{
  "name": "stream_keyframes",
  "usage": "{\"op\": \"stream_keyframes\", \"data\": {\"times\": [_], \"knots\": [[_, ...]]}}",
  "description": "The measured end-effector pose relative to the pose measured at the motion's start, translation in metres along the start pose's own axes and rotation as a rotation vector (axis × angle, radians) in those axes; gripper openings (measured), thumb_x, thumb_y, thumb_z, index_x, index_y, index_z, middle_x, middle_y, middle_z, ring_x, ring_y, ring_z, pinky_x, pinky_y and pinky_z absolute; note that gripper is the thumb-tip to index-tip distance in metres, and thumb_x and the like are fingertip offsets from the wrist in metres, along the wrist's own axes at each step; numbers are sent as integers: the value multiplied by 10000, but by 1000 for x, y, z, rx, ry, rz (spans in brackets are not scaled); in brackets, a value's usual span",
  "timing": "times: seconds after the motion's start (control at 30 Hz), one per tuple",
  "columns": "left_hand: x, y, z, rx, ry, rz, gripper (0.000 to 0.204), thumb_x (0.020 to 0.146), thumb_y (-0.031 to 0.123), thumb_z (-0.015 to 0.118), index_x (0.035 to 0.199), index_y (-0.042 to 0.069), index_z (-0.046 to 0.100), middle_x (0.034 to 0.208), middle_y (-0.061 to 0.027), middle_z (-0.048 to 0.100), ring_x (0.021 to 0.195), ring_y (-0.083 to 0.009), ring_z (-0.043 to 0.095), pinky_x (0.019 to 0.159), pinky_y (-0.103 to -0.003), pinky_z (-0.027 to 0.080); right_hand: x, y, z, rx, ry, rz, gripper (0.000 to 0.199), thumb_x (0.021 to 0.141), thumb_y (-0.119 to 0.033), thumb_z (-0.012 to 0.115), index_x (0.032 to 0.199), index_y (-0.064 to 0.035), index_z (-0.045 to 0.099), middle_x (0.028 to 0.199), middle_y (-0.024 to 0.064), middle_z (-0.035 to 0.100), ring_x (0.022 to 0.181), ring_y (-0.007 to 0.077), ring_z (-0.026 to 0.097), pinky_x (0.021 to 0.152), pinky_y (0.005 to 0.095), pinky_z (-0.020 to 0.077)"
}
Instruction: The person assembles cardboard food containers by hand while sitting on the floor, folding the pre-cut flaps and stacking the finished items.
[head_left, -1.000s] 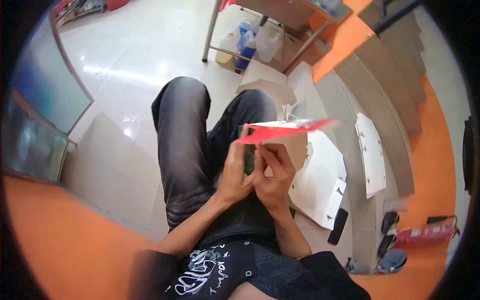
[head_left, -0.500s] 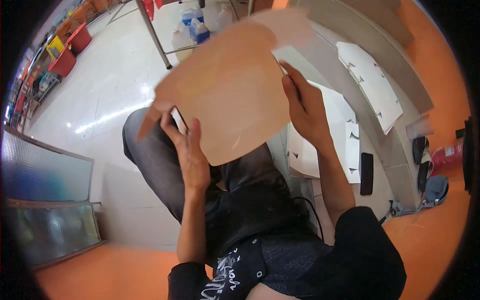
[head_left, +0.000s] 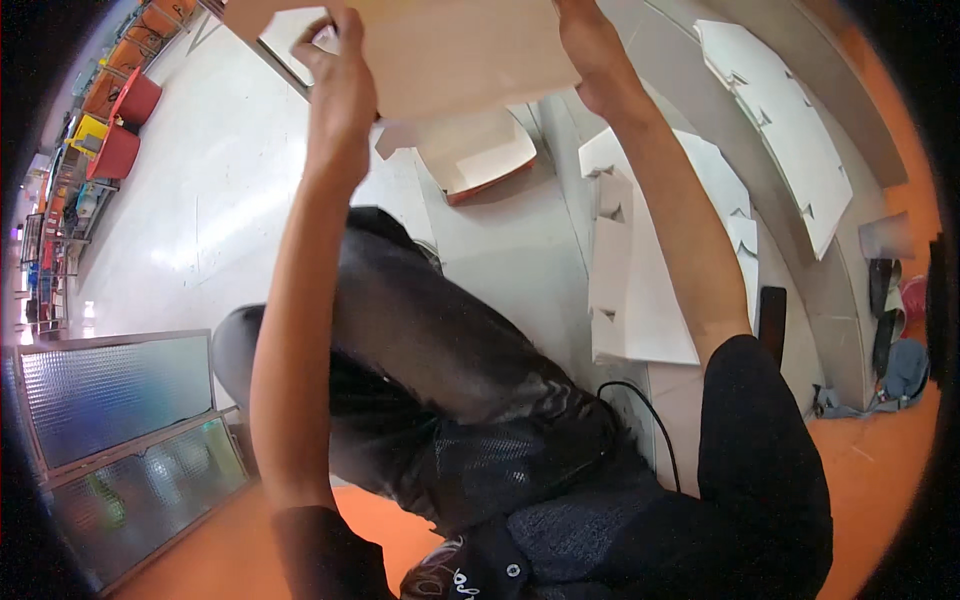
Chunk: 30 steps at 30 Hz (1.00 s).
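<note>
Both my hands hold a tan cardboard piece with bent-up sides, perhaps a partly folded box (head_left: 460, 60), at the top of the view; its far part is cut off. My left hand (head_left: 342, 100) is closed on its left side, thumb and fingers bent round the edge. On its right edge my right hand (head_left: 597, 65) grips, with the fingertips out of sight. Just below it, an open cardboard box (head_left: 482, 150) with a pale inside and brown outside rests on the floor. A stack of flat white die-cut cardboard (head_left: 655, 270) lies beneath my right forearm.
More flat cardboard blanks (head_left: 785, 125) lie on the step at the right. A black phone (head_left: 771, 318) is beside the stack. Red tubs (head_left: 115, 150) stand at the far left, above a frosted glass panel (head_left: 120, 390). A black cable (head_left: 655, 425) curves near my hip.
Both arms have stretched forward, carrying the cardboard piece away from my lap to the top of the view. My legs have shifted, and the open box on the floor now shows.
</note>
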<state>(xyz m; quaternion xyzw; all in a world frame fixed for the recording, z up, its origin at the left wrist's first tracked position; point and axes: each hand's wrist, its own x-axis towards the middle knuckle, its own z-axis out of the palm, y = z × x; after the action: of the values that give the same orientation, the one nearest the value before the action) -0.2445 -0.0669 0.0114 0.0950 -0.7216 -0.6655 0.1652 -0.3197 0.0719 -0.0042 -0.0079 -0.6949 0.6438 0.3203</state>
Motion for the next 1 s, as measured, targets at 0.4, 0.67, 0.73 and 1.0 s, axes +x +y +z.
{"op": "stream_keyframes", "data": {"times": [0.4, 0.67, 0.73, 1.0], "knots": [[72, -97, -113, -206, -907, -520, 599, 982, 595, 358, 1187, 74, 571, 1176, -146, 639, 1074, -281, 623, 924, -414, 492, 22, 92, -46, 183, -541, 603, 424, 1031, -369, 413, 1298, -41, 441, 1204, 116, 559, 1092, 213, 569, 888, 337, 487], [66, -250, -67, 127, -612, -505, 622, 863, 549, 628, 1054, -43, 641, 998, -204, 690, 958, -321, 672, 821, -413, 542, 1, 147, -34, -250, -782, 401, 410, 979, -296, 508, 1265, -2, 528, 1168, 188, 624, 1080, 277, 603, 908, 352, 458], [72, -257, -54, 187, -556, -403, 605, 854, 519, 645, 1083, -40, 626, 1000, -213, 688, 962, -327, 672, 823, -409, 542, -5, 161, -24, -402, -839, 239, 380, 954, -270, 534, 1216, 2, 572, 1185, 235, 622, 1120, 356, 597, 931, 392, 452], [73, -262, -49, 533, -388, -205, 568, 810, 360, 713, 1195, -31, 565, 1040, -246, 672, 1004, -352, 663, 824, -406, 539, -14, 196, 21, -675, -781, 35, 344, 917, -176, 544, 1219, -18, 590, 1132, 256, 633, 1095, 431, 581, 939, 465, 452]]}}
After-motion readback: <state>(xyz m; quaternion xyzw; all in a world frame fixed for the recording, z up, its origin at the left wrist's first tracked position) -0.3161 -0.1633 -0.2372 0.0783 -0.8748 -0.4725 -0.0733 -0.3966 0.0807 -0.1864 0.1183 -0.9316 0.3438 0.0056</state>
